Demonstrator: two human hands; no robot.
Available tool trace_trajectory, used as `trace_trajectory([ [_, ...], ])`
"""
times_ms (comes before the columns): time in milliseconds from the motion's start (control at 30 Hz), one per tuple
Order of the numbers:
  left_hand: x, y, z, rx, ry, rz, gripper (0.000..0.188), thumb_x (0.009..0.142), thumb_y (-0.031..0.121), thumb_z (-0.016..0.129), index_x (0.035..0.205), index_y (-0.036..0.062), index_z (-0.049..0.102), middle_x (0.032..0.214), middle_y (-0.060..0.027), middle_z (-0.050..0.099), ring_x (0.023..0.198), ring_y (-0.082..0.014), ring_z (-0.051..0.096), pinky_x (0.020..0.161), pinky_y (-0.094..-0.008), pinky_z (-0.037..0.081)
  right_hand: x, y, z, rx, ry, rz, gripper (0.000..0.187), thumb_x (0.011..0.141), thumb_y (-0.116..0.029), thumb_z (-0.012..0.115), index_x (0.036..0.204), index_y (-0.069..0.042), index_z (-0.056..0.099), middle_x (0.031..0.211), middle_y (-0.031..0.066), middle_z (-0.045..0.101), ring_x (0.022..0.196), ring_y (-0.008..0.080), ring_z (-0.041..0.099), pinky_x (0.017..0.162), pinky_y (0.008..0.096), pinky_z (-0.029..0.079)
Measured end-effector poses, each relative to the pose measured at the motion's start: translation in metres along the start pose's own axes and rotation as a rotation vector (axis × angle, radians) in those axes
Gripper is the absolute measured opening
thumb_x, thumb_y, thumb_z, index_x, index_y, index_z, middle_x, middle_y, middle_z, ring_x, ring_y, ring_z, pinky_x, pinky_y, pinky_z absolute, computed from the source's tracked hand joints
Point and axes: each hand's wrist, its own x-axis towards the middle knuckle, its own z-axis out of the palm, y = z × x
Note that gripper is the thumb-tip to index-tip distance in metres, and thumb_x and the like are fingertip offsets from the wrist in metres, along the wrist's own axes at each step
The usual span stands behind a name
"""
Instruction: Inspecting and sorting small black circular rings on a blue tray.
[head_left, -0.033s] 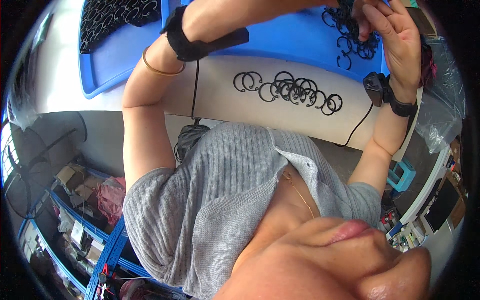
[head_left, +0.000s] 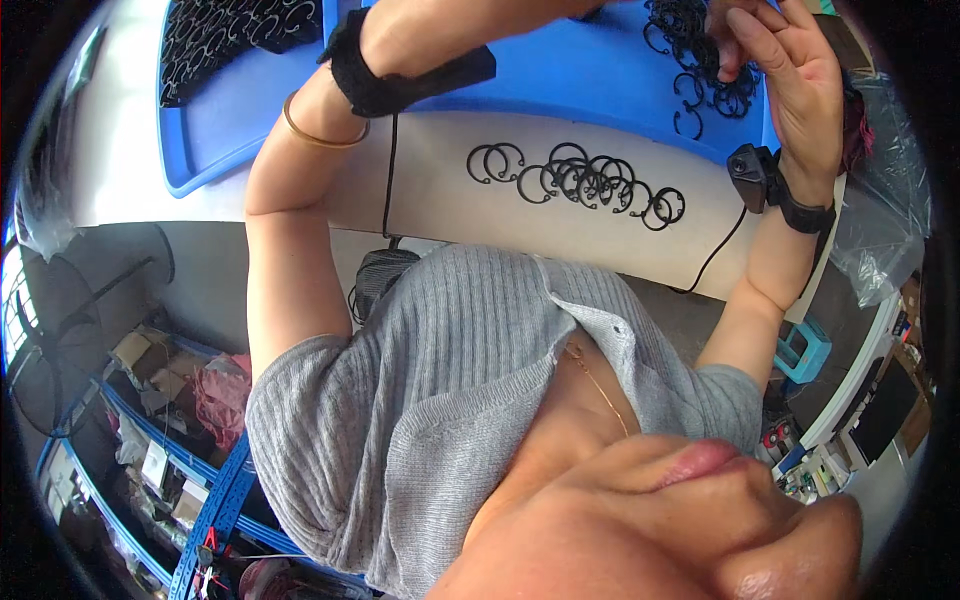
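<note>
Along the top edge, my left hand [head_left: 480,28] reaches over a blue tray [head_left: 520,85], with a black strap at its wrist. Its fingers run out of the picture, so whether they are open or closed is hidden. On the right, my right hand [head_left: 800,95] is by a tangled heap of black open snap rings [head_left: 735,100]. Its fingers look curled together at the heap's upper side; whatever sits between them cannot be made out. A fingertip [head_left: 728,70] rests close to the rings, and which hand it belongs to is unclear.
Overlapping snap rings [head_left: 595,185] lie on the white table [head_left: 430,180] before me. A second blue tray [head_left: 210,160] at the left holds many rings in rows. Thin cables [head_left: 390,190] hang over the table edge. Clear plastic sheeting [head_left: 880,240] hangs at the right.
My left hand has shifted slightly left and up, and a small dark shape shows beside it at the top edge. My right hand has hardly moved.
</note>
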Motion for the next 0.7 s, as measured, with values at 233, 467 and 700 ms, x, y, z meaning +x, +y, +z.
trace_trajectory([
  [233,-0.003,-0.020,-0.006,0.188,0.007,-0.069,0.046,0.081,0.001,0.081,0.123,0.0012,0.060,0.112,-0.0123,0.071,0.098,-0.0253,0.069,0.088,-0.0349,0.056,0.000,0.002,-0.003,-0.048,0.004,-0.008,0.040,0.099,-0.021,0.069,0.126,0.001,0.050,0.087,0.0080,0.066,0.065,0.0083,0.062,0.058,0.0203,0.052],
  [467,-0.002,-0.016,-0.005,0.163,-0.063,-0.194,0.047,0.081,0.003,0.082,0.123,-0.0002,0.060,0.107,-0.0162,0.072,0.098,-0.0285,0.070,0.086,-0.0357,0.056,0.001,0.000,-0.004,-0.056,-0.046,-0.008,0.036,0.099,-0.019,0.069,0.124,0.001,0.053,0.088,0.0089,0.067,0.066,0.0086,0.063,0.059,0.0203,0.052],
  [700,-0.002,-0.012,-0.005,0.190,-0.077,-0.255,0.048,0.081,0.005,0.083,0.123,-0.0002,0.060,0.106,-0.0144,0.072,0.095,-0.0262,0.069,0.082,-0.0352,0.056,0.001,0.004,-0.004,-0.037,-0.078,-0.015,0.030,0.100,-0.015,0.068,0.122,0.002,0.057,0.089,0.0093,0.068,0.066,0.0085,0.063,0.060,0.0205,0.053],
])
